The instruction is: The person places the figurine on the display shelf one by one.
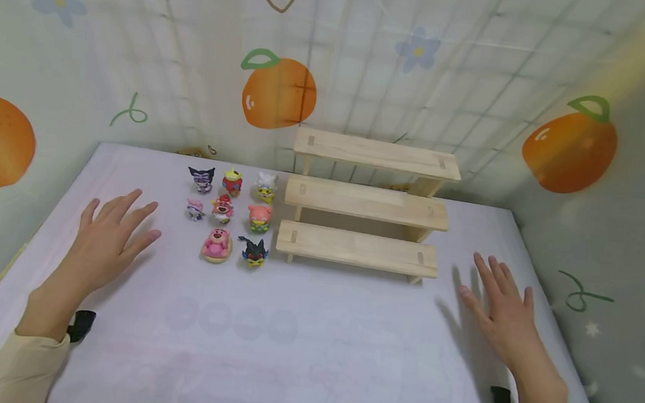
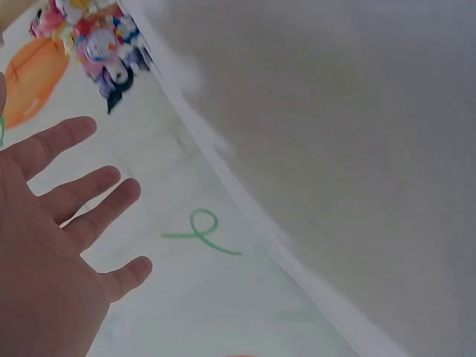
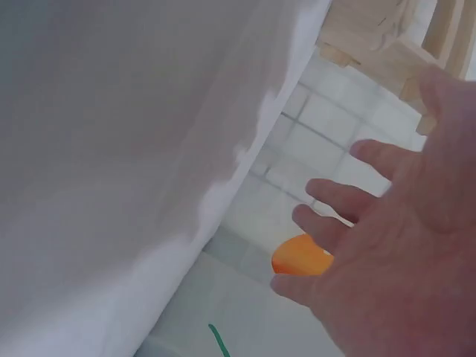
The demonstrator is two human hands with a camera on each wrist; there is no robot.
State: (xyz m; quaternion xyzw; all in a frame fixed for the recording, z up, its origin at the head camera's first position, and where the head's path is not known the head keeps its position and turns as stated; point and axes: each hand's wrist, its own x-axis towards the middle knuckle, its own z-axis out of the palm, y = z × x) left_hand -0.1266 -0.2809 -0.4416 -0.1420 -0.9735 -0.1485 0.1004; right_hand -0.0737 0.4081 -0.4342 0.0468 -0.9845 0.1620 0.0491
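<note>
My left hand (image 1: 107, 242) hovers over the left side of the table with fingers spread, holding nothing. To its right stand several small toy figures in rows, among them a pink bear (image 1: 218, 244), a black-winged figure (image 1: 254, 253), a pink figure with a green base (image 1: 259, 218) and a dark-eared figure (image 1: 203, 179). A three-step wooden display rack (image 1: 357, 247) stands to the right of the figures, with bare shelves. Beyond the rack's right end, my right hand (image 1: 507, 320) is held with its fingers spread and touches nothing visible.
A white cloth covers the table (image 1: 266, 360). Behind and beside it hangs a curtain (image 1: 355, 54) printed with oranges, hearts and flowers, with grid lines showing through. Dark straps sit at both wrists.
</note>
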